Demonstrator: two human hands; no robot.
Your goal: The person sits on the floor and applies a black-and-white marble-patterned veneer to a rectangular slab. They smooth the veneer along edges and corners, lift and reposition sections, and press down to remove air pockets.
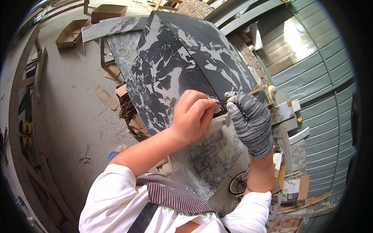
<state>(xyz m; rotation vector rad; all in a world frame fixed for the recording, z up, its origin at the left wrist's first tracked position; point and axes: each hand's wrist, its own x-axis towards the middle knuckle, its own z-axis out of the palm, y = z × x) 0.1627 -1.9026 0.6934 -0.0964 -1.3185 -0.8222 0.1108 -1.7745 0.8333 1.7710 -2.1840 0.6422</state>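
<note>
My bare left hand (193,116) pinches one end of a thin dark strip (221,103) between thumb and fingertips. On its other side, my right hand (249,122), in a grey knitted glove with whitish fingertips, has its fingers closed on the strip. What the strip is made of cannot be told. Just beyond both hands stands a black-and-white veined stone piece (163,67), with a long straight edge between its two visible faces. Its near end is partly hidden by my hands. Below them lies a dusty, stained work surface (212,151) with thin dark scraps on it.
A grey stone strip (116,26) lies at the far left of the bench. Cardboard boxes (70,33) sit on the concrete floor (67,96), and cardboard scraps (132,115) are heaped beside the bench. A wooden rack (38,102) runs along the left; corrugated metal wall (317,116) borders the right.
</note>
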